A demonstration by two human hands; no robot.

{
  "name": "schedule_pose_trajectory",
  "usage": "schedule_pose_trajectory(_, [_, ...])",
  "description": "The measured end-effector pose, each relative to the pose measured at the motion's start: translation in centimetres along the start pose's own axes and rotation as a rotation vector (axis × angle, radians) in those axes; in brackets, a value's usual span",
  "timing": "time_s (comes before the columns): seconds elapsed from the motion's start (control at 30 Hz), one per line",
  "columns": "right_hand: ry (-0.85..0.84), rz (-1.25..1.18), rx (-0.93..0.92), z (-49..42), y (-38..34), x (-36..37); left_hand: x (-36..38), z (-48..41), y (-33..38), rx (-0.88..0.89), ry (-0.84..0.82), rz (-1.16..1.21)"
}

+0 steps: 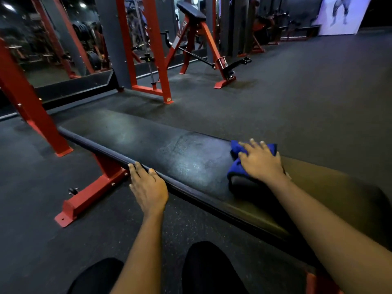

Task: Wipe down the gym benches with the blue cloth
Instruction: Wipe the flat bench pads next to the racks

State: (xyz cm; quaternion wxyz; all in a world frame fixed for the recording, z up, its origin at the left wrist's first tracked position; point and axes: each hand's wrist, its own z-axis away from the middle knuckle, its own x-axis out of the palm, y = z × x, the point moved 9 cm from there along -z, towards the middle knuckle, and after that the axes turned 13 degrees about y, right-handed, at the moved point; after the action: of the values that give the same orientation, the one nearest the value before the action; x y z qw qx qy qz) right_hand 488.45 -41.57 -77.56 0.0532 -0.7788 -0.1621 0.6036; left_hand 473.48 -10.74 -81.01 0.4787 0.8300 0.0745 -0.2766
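Head view is showing you a dark speckled rubber gym floor spreading across the whole scene. Tall red steel rack uprights are standing on it at the far left and centre. A red-framed stand with a tilted black pad is standing behind them.

A long flat black padded bench on a red steel base is running diagonally in front of you, from upper left to lower right. Its worn top is catching the light near the middle.

Your knees in black trousers are showing at the bottom edge, just before the bench.

Your left hand is resting against the near edge of the pad, fingers fairly straight and fingertips lying on its top. Your right hand is pressing down flat with fingers spread. Under it a crumpled blue cloth is lying on the bench top towards the right end, sticking out on the left of your palm and past your fingertips.
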Motion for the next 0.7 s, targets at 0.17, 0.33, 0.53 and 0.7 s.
schedule_pose_trajectory(0.17, [-0.047,0.055,-0.137,-0.2,-5.8,1.5,-0.1,-0.2,0.4,0.008,0.018,-0.009])
schedule_pose_trajectory(0.33, [0.021,0.013,-0.298,7.2,-4.9,-0.9,-0.6,-1.9,0.9,-0.107,0.148,0.125])
schedule_pose_trajectory(0.53, [0.029,0.062,0.231,4.3,9.2,-3.1,1.0,-2.5,0.9,-0.135,0.093,0.201])
schedule_pose_trajectory(0.7, [0.056,0.120,0.069,3.2,-1.5,-0.5,1.2,-2.4,0.7,-0.121,0.078,0.245])
